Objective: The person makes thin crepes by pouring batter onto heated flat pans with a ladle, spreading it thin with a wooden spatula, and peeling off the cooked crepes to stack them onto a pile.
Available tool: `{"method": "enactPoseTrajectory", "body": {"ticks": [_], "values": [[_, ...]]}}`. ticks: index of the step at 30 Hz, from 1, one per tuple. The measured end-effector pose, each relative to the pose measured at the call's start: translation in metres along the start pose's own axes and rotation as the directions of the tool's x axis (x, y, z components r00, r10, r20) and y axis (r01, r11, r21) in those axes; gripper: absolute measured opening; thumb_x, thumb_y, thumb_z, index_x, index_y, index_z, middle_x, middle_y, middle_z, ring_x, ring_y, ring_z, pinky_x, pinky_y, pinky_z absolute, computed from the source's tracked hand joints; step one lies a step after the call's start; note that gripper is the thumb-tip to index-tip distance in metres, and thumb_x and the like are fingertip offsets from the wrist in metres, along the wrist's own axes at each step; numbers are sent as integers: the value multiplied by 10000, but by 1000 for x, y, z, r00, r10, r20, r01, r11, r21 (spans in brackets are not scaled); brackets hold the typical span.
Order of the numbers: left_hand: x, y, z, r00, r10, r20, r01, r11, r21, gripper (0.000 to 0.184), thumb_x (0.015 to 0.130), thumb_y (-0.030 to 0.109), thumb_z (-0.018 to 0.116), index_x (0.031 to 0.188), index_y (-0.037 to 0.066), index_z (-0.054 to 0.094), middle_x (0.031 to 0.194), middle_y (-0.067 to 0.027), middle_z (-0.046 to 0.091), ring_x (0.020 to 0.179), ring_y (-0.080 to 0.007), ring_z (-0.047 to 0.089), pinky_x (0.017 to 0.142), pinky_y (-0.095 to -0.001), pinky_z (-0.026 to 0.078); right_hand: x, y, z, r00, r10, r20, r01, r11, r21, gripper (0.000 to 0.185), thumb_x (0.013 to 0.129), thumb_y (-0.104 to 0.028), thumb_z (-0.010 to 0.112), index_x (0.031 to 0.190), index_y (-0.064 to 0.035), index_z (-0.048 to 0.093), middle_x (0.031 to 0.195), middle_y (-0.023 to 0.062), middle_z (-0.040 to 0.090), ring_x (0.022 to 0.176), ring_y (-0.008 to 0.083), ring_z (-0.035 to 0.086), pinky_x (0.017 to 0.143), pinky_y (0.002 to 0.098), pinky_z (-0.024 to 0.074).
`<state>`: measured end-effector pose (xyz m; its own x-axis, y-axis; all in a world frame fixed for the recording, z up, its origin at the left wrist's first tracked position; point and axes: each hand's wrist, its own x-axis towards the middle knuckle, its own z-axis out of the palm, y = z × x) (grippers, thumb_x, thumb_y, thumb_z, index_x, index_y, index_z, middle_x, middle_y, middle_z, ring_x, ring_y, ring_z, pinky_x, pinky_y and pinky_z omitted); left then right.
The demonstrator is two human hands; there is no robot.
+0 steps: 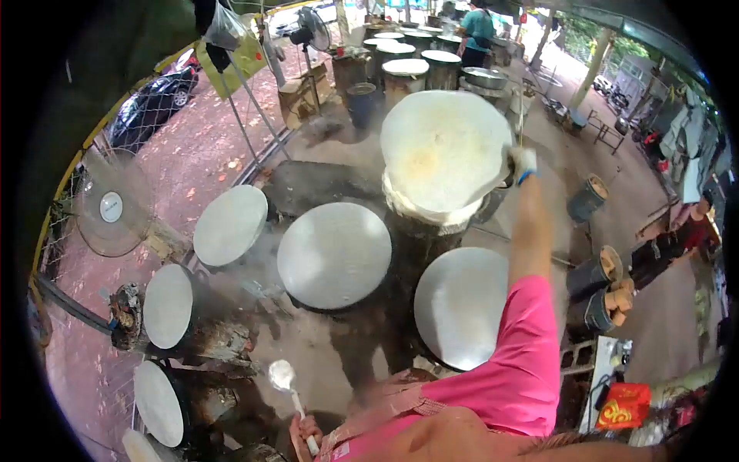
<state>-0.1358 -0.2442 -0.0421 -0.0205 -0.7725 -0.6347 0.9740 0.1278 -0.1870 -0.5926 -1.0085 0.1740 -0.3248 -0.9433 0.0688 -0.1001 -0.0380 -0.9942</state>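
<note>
My right hand [523, 163], in a white glove with a blue cuff, is closed at the right edge of a large round off-white lid [443, 154]. The lid has a yellowish-brown patch and sits tilted over a drum stove [419, 239] with a pale, cloth-like rim. Low in the view, my left hand [305, 433] grips the white handle of a ladle [282, 376], whose head looks coated in white. Nearest my body are a grey metal lid [466, 308] under my right arm and another round lid [335, 254] to its left.
More covered drums stand at left, including one with a pale lid [231, 225]. A blurred fan [112, 206] is by the wire fence. Buckets [591, 199] stand at right. A person in a teal shirt [477, 27] is among the far drums.
</note>
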Motion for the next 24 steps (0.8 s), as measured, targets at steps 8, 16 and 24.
{"method": "enactPoseTrajectory", "body": {"ticks": [8, 16, 24], "values": [[9, -16, 44, 989, 98, -112, -91, 994, 66, 208, 923, 255, 416, 993, 92, 524, 521, 30, 324, 384, -78, 315, 332, -225, 282, -42, 227, 88, 891, 283, -355, -281, 958, 57, 330, 749, -171, 631, 866, 133, 585, 771, 189, 626, 685, 301, 597, 591, 398, 460], [5, -32, 54, 979, 166, -114, -162, 986, 41, 242, 933, 285, 372, 954, 93, 517, 510, 26, 330, 376, -83, 320, 321, -235, 284, -52, 263, 89, 885, 351, -307, -403, 907, -123, 467, 723, -302, 599, 893, 132, 593, 850, 249, 628, 761, 343, 599, 675, 411, 447], [-37, -90, 47, 962, 164, 221, -159, 987, -39, 259, 939, 298, 331, 957, 100, 497, 501, 21, 352, 343, -100, 335, 292, -257, 291, -203, 55, 79, 958, 281, -51, -272, 846, -459, 647, 789, -548, 516, 1089, 22, 576, 1004, 208, 623, 899, 317, 604, 794, 427, 458]]}}
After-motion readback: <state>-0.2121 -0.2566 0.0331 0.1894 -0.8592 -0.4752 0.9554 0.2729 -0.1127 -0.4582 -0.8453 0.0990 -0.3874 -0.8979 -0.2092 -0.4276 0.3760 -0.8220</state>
